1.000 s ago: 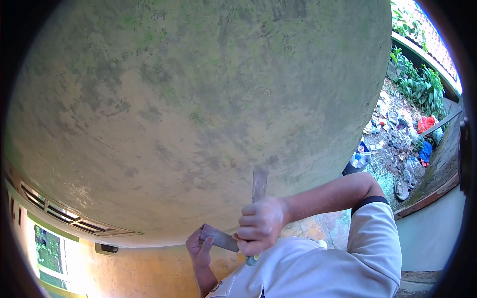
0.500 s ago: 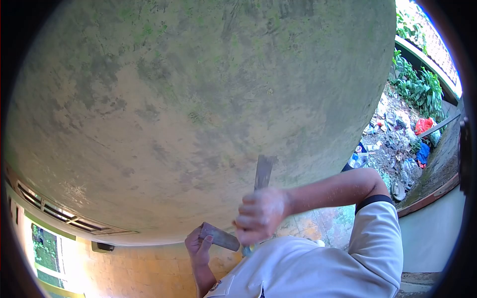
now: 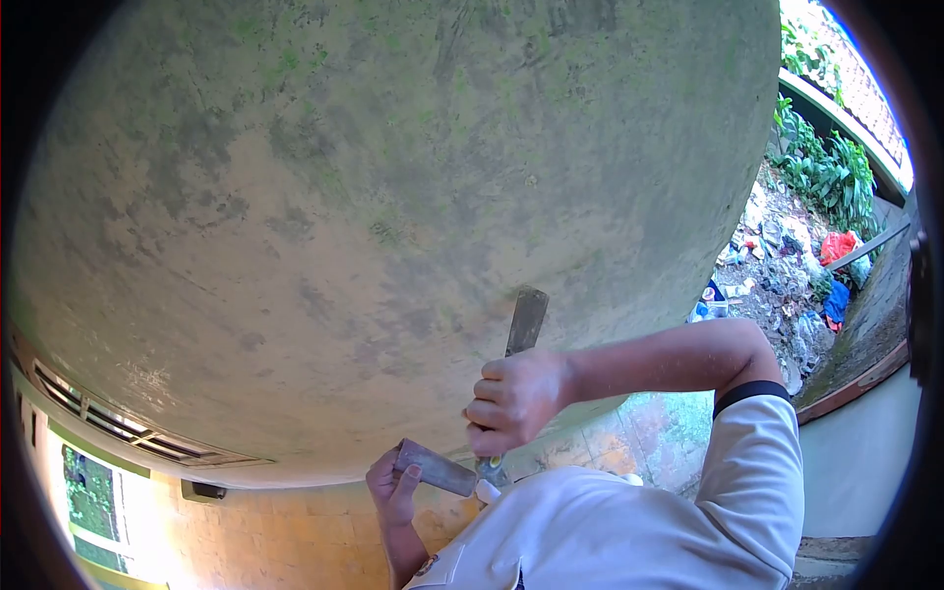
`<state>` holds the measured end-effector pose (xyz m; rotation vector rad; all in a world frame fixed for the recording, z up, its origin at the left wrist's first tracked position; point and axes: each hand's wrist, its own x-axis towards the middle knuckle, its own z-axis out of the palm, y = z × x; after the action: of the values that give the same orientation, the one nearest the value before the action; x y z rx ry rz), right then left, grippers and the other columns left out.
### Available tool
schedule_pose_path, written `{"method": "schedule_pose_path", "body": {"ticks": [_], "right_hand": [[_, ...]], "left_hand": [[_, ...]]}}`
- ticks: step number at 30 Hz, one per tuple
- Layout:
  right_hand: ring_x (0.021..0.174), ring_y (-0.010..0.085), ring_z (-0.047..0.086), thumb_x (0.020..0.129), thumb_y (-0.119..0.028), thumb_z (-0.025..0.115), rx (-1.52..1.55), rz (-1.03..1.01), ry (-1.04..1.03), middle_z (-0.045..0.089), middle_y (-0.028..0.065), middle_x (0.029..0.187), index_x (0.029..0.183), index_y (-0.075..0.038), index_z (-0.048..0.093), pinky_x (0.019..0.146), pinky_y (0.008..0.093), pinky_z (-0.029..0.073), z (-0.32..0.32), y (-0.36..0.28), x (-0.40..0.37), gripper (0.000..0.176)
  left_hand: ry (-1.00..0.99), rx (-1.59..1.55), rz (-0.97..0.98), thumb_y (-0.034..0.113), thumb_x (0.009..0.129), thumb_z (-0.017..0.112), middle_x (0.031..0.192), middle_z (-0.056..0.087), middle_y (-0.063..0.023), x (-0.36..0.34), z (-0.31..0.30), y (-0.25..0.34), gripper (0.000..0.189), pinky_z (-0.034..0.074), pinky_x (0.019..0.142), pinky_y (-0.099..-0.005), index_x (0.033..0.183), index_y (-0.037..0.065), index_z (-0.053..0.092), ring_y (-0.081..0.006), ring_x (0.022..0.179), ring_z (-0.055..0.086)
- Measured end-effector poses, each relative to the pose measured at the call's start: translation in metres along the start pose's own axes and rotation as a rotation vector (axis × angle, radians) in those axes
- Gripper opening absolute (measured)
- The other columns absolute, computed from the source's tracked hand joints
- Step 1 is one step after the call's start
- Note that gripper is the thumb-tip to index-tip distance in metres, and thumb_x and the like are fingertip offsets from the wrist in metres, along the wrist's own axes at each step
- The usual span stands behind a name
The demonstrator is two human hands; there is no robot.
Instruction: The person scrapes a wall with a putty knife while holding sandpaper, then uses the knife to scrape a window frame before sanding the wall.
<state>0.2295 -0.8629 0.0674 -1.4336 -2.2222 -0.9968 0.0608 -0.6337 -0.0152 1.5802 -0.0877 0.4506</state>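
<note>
Person's two bare hands before a broad wall [image 3: 393, 177], which fills the upper and middle part of the view and appears strongly curved. The right hand [image 3: 516, 398] is closed in a fist around the handle of a flat-bladed tool [image 3: 528, 320]; the blade projects above the fist, its broad end seen against the wall, though whether it makes contact cannot be told. The left hand [image 3: 393, 487] pinches one end of a flat plate [image 3: 442, 474], thumb on the near face; the plate's other end lies near the butt of the tool's handle. Surface condition, as an index of progress: uneven throughout. Pale, smoother-looking areas occupy much of the middle and lower portions, interspersed with dark grey blotches; green staining is most evident toward the top. The work is judged to be partway along, with the mottled areas apparently unfinished, but the proportion completed cannot be read, since nothing distinguishes patches treated by the blade from the wall's own discoloration. Any material carried on the plate is too indistinct to identify. Periphery: slatted opening [image 3: 123, 430] at lower left; tiled floor [image 3: 605, 447] beyond the forearm; leafy plants [image 3: 831, 172] and scattered debris [image 3: 787, 270] at right.
</note>
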Motion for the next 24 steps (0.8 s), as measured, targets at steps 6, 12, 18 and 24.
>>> {"method": "schedule_pose_path", "body": {"ticks": [6, 12, 18, 24], "right_hand": [[0.048, 0.0085, 0.042, 0.068, -0.019, 0.059, -0.04, -0.17, 0.053, 0.037, -0.0048, 0.058, 0.07, -0.013, 0.043, 0.041, 0.0245, 0.029, 0.008, -0.025, 0.0, 0.017], [0.048, 0.008, 0.043, 0.07, -0.021, 0.058, -0.129, -0.081, 0.026, 0.037, -0.0049, 0.058, 0.068, -0.013, 0.042, 0.041, 0.0247, 0.03, 0.0, -0.014, -0.002, 0.018], [0.05, 0.0086, 0.045, 0.072, -0.023, 0.057, -0.099, -0.05, -0.041, 0.042, -0.0037, 0.06, 0.069, -0.011, 0.044, 0.042, 0.0254, 0.031, -0.018, 0.01, 0.0, 0.018], [0.049, 0.0099, 0.046, 0.068, -0.022, 0.058, -0.016, -0.189, 0.04, 0.041, -0.0031, 0.057, 0.071, -0.01, 0.045, 0.042, 0.0259, 0.031, -0.012, -0.02, 0.004, 0.018]], "left_hand": [[0.01, 0.009, -0.032, 0.012, 0.08, 0.065, 0.074, 0.059, -0.0023, -0.001, 0.001, 0.0, 0.02, 0.04, 0.057, -0.0202, 0.089, -0.005, 0.061, -0.0065, 0.064, 0.051], [0.005, 0.0, -0.023, 0.012, 0.08, 0.065, 0.076, 0.06, -0.0027, -0.002, -0.001, -0.004, 0.02, 0.042, 0.059, -0.0208, 0.089, -0.005, 0.061, -0.0068, 0.066, 0.052], [-0.018, -0.023, -0.02, 0.013, 0.081, 0.065, 0.077, 0.06, -0.0028, -0.002, -0.001, -0.007, 0.021, 0.042, 0.06, -0.0211, 0.091, -0.005, 0.061, -0.0072, 0.066, 0.053], [-0.004, -0.005, -0.051, 0.012, 0.081, 0.065, 0.077, 0.06, -0.0025, 0.001, 0.004, -0.004, 0.02, 0.042, 0.06, -0.0211, 0.09, -0.005, 0.061, -0.0074, 0.067, 0.053]]}}
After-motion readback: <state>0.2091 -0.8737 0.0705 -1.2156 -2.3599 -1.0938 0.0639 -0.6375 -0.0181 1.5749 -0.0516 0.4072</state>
